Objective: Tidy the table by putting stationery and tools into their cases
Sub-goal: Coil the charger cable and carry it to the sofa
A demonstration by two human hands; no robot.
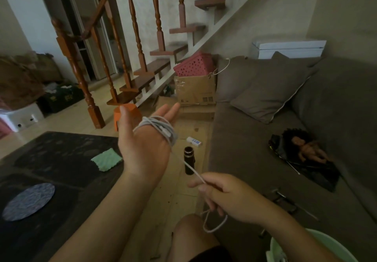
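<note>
My left hand [142, 139] is raised palm up in the middle of the view, fingers straight. A white cable [161, 129] is wound in several loops round its fingers. A taut strand of that cable runs down and to the right to my right hand [222, 196], which pinches it between thumb and fingers. The cable's loose end hangs in a loop [214, 224] below my right hand, over my knee. Some metal tools [285, 200] lie on the sofa seat to the right of my right hand.
A dark table [51, 180] at the left carries a green cloth [107, 159] and a round mat [28, 201]. A black bottle [188, 162] and a white tube [194, 141] lie on the floor. The brown sofa [255, 139] holds a doll [308, 149]. A green basin [334, 247] shows at bottom right.
</note>
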